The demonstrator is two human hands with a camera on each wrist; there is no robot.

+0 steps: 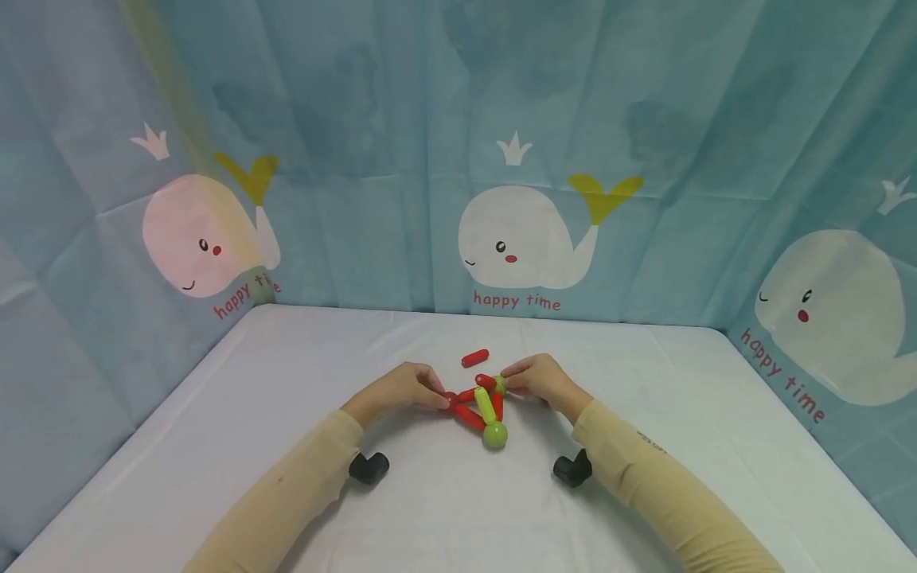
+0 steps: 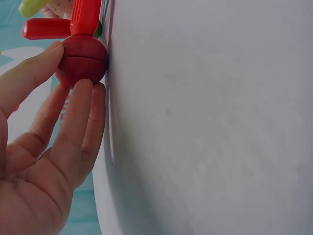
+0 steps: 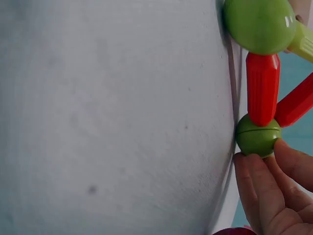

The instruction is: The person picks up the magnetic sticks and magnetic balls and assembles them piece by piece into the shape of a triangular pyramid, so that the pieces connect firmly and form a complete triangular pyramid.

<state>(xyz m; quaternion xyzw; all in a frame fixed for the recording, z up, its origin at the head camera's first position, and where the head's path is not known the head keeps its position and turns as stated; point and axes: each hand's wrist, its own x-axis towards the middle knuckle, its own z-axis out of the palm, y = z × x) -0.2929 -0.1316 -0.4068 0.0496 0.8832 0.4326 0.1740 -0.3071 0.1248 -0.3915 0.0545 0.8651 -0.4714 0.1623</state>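
A small toy frame of red rods (image 1: 469, 419) and balls lies on the white table, its rods forming a triangle. My left hand (image 1: 415, 388) pinches the dark red ball (image 2: 84, 59) at the left corner between thumb and fingertips. At the far right corner, thumb and fingers of my right hand (image 1: 539, 379) pinch a green ball (image 3: 257, 134). Another green ball (image 1: 495, 435) makes the near corner, untouched by either hand. From it a yellow-green rod (image 1: 485, 405) slants upward. One more red rod (image 1: 485, 381) sticks out from the right-hand green ball.
Behind the frame a loose red rod (image 1: 475, 358) lies on the table (image 1: 458, 517). The right wrist view catches part of a dark red rounded thing (image 3: 234, 231) at its bottom edge. A blue curtain (image 1: 372, 239) printed with whales hangs past the table's back edge.
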